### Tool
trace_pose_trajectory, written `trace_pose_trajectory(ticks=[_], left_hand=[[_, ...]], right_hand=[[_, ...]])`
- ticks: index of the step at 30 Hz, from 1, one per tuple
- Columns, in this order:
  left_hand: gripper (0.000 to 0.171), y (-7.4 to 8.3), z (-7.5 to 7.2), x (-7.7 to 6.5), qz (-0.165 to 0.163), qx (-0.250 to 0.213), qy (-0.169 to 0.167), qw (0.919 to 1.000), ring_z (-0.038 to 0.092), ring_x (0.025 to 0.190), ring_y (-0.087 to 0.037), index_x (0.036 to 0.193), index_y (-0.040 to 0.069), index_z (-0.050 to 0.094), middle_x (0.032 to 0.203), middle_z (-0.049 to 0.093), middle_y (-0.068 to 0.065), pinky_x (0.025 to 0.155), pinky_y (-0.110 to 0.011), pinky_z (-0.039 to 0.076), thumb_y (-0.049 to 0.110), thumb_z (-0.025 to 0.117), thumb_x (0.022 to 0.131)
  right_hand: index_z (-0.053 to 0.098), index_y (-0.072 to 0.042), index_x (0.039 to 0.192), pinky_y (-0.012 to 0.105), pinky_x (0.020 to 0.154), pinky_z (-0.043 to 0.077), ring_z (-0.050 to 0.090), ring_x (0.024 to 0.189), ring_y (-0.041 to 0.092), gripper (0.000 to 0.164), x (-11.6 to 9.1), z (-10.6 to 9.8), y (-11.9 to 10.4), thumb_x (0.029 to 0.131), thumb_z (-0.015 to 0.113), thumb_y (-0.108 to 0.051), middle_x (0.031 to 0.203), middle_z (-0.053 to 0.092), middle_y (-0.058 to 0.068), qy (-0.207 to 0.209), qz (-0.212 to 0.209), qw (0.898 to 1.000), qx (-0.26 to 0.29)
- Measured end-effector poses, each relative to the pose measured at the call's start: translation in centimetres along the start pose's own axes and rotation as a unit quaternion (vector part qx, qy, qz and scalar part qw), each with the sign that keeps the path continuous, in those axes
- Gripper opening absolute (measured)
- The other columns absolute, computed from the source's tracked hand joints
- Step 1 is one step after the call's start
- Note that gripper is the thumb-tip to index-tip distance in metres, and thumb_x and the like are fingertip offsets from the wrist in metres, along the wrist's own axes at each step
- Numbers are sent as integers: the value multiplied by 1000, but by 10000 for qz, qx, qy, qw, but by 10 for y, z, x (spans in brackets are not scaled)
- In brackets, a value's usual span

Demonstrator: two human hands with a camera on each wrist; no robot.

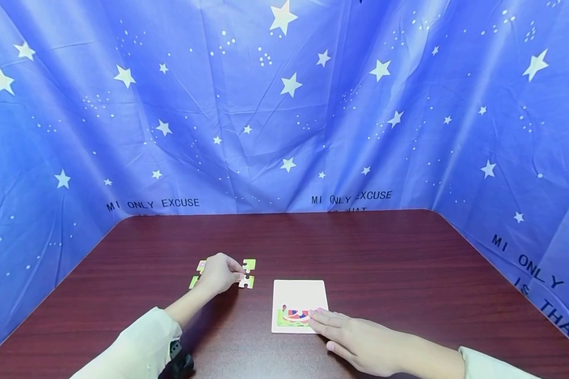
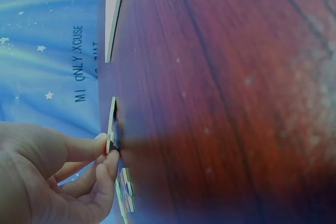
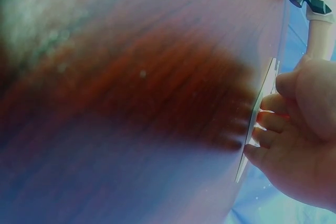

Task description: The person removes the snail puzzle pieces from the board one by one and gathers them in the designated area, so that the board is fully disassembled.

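Note:
My left hand (image 1: 218,275) is at the left of the table. Its thumb and finger pinch the edge of a jigsaw puzzle piece (image 2: 112,119), which is tilted up from the tabletop in the left wrist view. Another green-edged puzzle piece (image 1: 249,264) lies just behind the fingers. To the right is a square white puzzle board (image 1: 297,292), with joined pieces showing a red and blue picture (image 1: 294,316) on green along its lower part. The straight fingers of my right hand (image 1: 367,342) rest on the board's lower right corner, covering part of the picture.
More puzzle pieces (image 1: 194,282) lie left of the left hand, partly hidden by it. The dark red wooden table (image 1: 389,263) reaches back to a blue curtain (image 1: 246,105) with stars, which also hangs along both sides.

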State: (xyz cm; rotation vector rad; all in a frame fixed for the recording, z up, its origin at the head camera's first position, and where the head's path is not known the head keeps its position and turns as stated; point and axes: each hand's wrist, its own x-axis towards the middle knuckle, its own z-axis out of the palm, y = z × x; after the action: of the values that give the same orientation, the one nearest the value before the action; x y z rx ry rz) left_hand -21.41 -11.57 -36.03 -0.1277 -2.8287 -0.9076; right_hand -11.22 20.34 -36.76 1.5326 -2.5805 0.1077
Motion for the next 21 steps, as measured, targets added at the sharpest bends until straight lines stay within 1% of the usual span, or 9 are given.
trace_pose_trajectory(ticks=[6,13,21], left_hand=[[7,2,2,-2,76,-18,109,9999,57,63,-6,70,11,77,68,73,-2,57,-22,46,6,76,74],[7,4,4,-3,326,116,141,9993,58,63,-8,70,9,76,67,72,-2,59,-24,49,3,74,74],[8,6,2,-3,317,269,84,9991,58,61,-8,69,9,75,65,71,-1,58,-24,49,3,74,75]], right_hand=[[44,-7,143,37,102,49,49,134,25,43,0,1,0,105,36,-25,147,48,9,-14,20,10000,35],[45,-7,143,36,101,50,50,133,24,43,-1,1,0,105,36,-26,147,49,9,5,56,10000,4],[45,-7,143,36,101,50,49,134,23,44,-1,1,-1,105,36,-27,147,49,8,-34,109,9999,-16]])
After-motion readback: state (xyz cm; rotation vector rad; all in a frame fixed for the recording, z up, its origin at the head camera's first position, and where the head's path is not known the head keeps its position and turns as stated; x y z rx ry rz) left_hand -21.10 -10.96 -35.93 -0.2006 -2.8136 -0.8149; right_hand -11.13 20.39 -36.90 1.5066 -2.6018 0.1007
